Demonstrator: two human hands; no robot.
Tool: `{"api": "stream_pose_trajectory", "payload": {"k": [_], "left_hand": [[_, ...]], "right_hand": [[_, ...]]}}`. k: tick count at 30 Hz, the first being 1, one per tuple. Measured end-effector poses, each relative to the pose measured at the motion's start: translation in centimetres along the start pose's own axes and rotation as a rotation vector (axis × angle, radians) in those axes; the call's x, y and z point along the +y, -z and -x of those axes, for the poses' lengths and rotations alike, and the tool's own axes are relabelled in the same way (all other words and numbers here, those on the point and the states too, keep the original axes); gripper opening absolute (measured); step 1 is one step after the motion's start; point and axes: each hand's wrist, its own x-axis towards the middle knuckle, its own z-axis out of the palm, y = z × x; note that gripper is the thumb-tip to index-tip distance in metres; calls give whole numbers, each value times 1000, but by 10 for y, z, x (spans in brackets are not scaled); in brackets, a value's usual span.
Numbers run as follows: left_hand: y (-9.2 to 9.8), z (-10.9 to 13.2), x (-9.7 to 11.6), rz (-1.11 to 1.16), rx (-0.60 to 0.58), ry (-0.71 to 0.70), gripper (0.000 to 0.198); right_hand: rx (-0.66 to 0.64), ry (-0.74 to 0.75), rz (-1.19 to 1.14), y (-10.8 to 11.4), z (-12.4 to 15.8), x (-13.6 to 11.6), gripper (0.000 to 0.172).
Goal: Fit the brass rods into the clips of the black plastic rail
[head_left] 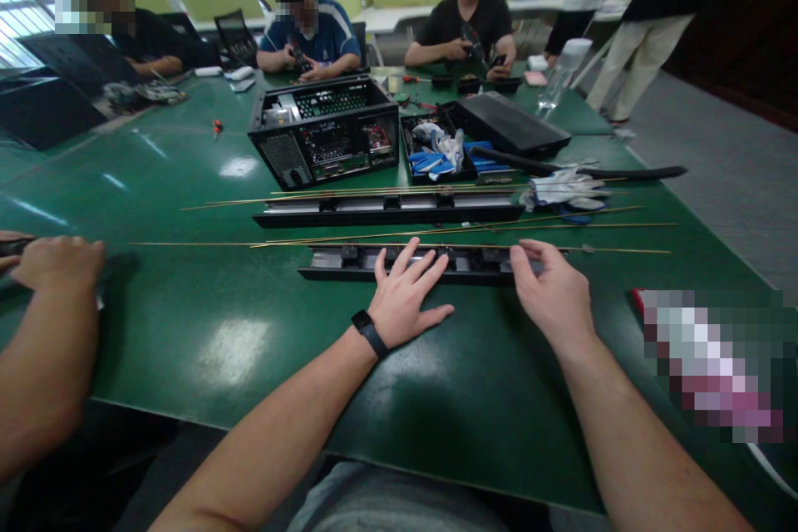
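My left hand (408,299), with a black watch (370,334) on its wrist, lies palm down with spread fingers over the near black rail (324,273). The fingertips reach across its metal channel and dark blocks. At the rail's right end, my right hand (554,287) has its thumb and index finger curled close together; whatever is between them is hidden. Thin brass-coloured rods (193,244) lie lengthwise along the rail's far side and pass close to both hands. Beyond them sits a second, similar black rail (386,218) with more rods above it.
An open computer case (324,154) stands behind the rails, beside a box of gloves (440,150). More gloves (564,189), a black tube (623,173) and a clear bottle (561,79) are to the right. Another person's hand (59,262) is at left; several people sit or stand opposite.
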Motion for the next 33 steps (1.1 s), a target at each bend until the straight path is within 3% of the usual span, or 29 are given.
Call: {"api": "stream_pose_trajectory", "payload": {"k": [9, 16, 22, 28, 33], "left_hand": [[1, -1, 0, 19, -15, -3, 87], [3, 0, 0, 17, -19, -1, 88], [2, 0, -1, 17, -11, -9, 88], [2, 0, 0, 24, -17, -3, 89], [2, 0, -1, 19, -16, -10, 90]], "right_hand": [[31, -30, -3, 1, -2, 2, 60], [-20, 16, -13, -1, 1, 0, 59], [29, -16, 10, 0, 0, 3, 61], [-31, -3, -5, -1, 1, -2, 62], [16, -33, -13, 0, -1, 2, 62]]}}
